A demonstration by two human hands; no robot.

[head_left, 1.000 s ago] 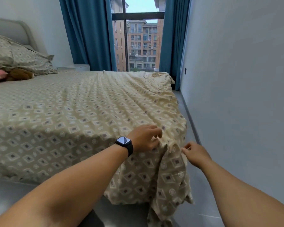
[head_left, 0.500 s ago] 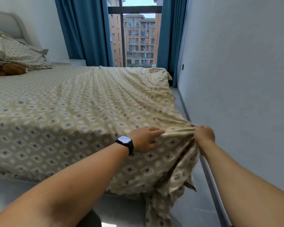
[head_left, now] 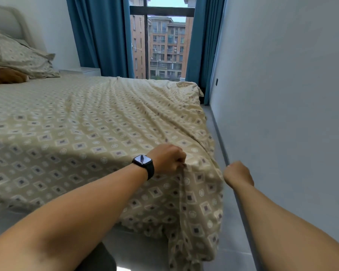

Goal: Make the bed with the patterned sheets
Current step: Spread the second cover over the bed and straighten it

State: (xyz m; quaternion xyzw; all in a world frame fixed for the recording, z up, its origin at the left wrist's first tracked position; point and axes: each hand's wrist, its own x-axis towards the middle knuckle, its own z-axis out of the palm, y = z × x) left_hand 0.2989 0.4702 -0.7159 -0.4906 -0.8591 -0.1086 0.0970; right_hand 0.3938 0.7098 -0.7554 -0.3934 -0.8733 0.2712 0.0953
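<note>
**Sheet gathered at the bed's near corner**

The patterned sheet (head_left: 90,133) lies spread over the bed, rippled toward the near right corner, where it hangs down to the floor in loose folds. The left hand (head_left: 167,158), a dark smartwatch (head_left: 143,165) on its wrist, reaches over the corner with fingers curled, pinching a fold of the sheet. The right hand (head_left: 237,174) hangs just beside the draped edge, knuckles up and fingers tucked under; whether it grips any cloth cannot be told. One pillow (head_left: 18,55) in matching fabric lies at the head, one brown soft toy (head_left: 7,76) in front of it. Two blue curtains (head_left: 100,36) frame one window.
</note>
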